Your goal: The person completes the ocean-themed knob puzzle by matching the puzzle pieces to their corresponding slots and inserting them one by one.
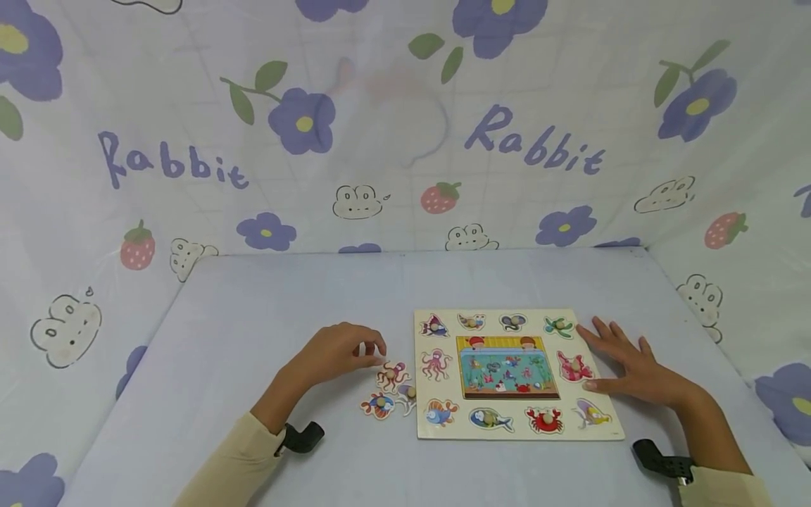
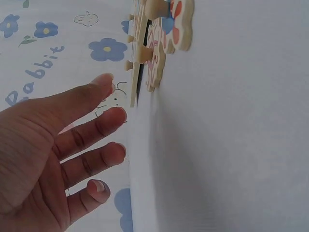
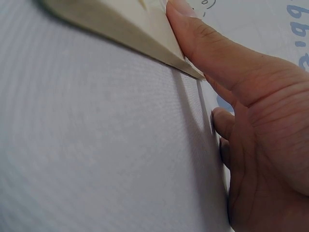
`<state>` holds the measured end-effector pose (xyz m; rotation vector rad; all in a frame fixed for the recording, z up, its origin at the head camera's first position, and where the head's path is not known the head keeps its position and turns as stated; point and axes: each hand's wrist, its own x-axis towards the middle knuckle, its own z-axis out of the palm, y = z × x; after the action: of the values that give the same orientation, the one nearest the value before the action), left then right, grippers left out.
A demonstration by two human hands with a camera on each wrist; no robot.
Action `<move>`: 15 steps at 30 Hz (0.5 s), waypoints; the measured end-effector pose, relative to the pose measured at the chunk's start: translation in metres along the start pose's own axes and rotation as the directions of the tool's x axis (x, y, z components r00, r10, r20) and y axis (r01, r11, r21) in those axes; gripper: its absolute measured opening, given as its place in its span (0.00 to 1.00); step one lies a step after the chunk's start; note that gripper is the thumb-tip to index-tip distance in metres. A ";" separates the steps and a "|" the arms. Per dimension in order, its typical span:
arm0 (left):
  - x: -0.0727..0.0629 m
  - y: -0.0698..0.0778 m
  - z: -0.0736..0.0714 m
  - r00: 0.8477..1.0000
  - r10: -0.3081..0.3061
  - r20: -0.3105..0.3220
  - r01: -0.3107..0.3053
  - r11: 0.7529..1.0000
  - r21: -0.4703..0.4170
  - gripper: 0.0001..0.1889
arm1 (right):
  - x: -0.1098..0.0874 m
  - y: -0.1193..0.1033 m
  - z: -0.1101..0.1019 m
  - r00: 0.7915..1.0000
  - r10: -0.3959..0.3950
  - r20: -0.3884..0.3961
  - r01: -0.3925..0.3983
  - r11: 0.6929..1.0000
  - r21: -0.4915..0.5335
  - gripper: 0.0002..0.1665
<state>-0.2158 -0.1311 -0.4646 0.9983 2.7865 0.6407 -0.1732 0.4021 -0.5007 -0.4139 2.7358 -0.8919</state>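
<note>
A wooden peg puzzle board (image 1: 507, 429) with sea animals lies flat on the table. Left of it are three loose knobbed pieces: an octopus piece (image 1: 393, 378), a red and blue fish piece (image 1: 378, 405) and a pale piece (image 1: 407, 398) close to the board's edge. My left hand (image 1: 342, 352) hovers beside the octopus piece, thumb and fingertips apart. In the left wrist view its fingers (image 2: 104, 121) are loosely bent with nothing between them. My right hand (image 1: 633, 366) rests spread at the board's right edge, its thumb (image 3: 193, 29) on the border.
On the board, knobbed pieces such as a crab (image 1: 545, 420) and a pink starfish-like one (image 1: 574, 367) sit around an aquarium picture (image 1: 507, 370). The octopus picture (image 1: 436, 365) has no knob. A patterned curtain (image 1: 393, 141) stands behind the white table (image 1: 304, 289).
</note>
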 end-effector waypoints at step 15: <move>-0.001 0.002 0.009 0.999 0.037 0.039 -0.034 0.996 -0.079 0.07 | 0.003 0.000 0.002 1.000 -0.001 -0.003 0.001 1.000 -0.030 0.60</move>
<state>-0.2117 -0.1267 -0.4716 1.0358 2.6921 0.7199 -0.1750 0.4001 -0.5022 -0.4197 2.7550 -0.8533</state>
